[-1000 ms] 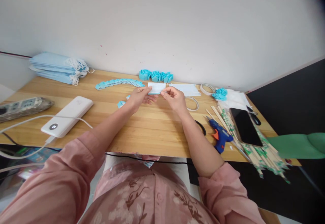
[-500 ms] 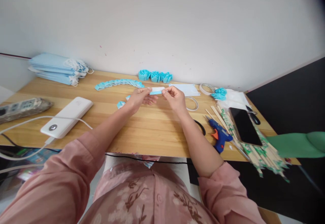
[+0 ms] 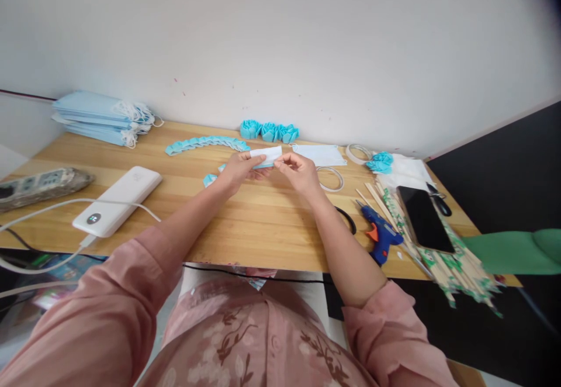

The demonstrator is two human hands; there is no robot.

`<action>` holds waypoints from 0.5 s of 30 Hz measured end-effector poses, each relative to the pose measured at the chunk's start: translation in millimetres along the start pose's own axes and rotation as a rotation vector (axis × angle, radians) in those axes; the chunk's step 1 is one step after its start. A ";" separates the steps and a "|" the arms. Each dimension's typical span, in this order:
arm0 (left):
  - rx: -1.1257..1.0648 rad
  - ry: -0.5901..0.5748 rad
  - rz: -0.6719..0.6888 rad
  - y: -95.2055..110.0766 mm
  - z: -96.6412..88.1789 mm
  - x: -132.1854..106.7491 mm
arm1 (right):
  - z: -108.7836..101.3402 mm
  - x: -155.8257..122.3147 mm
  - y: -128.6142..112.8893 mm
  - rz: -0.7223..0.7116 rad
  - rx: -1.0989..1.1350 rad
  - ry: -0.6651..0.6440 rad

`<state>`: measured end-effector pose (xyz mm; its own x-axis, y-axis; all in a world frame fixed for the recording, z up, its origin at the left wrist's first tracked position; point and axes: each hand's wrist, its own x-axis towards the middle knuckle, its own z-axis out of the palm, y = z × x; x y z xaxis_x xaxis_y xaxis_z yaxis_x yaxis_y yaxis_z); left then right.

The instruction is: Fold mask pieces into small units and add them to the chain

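Observation:
A small folded piece of mask fabric (image 3: pixel 270 153), white with a light-blue part, is held up over the table between my hands. My left hand (image 3: pixel 240 170) pinches its left end between thumb and fingers. At the lower right corner, my right hand (image 3: pixel 300 170) has thumb and fingertips pinched together; what lies between them is too small to make out. Behind my left hand a curved row of folded blue pieces (image 3: pixel 201 143) lies on the wood. Small blue folded pieces (image 3: pixel 210 180) sit beside my left wrist.
Blue fabric roses (image 3: pixel 269 131) stand by the wall, near a flat face mask (image 3: pixel 319 154) and tape rolls (image 3: pixel 331 179). A mask stack (image 3: pixel 96 117) and power bank (image 3: pixel 118 201) are left. Right are a glue gun (image 3: pixel 380 232), phone (image 3: pixel 425 218) and wrapped chopsticks (image 3: pixel 460 273).
The fabric piece now shows more of its white face and less blue. My right hand has shifted slightly left and down to its lower corner.

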<state>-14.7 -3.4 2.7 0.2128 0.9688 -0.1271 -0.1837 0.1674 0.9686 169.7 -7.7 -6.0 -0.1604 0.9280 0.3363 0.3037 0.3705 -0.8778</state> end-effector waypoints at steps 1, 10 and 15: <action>-0.005 0.016 0.000 -0.7 -0.6 0.5 | -0.2 -0.1 0.0 -0.005 -0.002 -0.012; -0.039 0.009 0.022 -5.5 -4.5 3.6 | -4.6 0.0 0.1 -0.024 -0.010 -0.102; -0.074 -0.007 0.029 -5.2 -5.1 4.4 | -5.7 1.6 2.2 -0.057 0.020 -0.124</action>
<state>-17.6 1.0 -3.9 0.2132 0.9722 -0.0970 -0.2604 0.1523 0.9534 175.4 -5.2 -5.4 -0.2918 0.8932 0.3420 0.2721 0.4203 -0.8656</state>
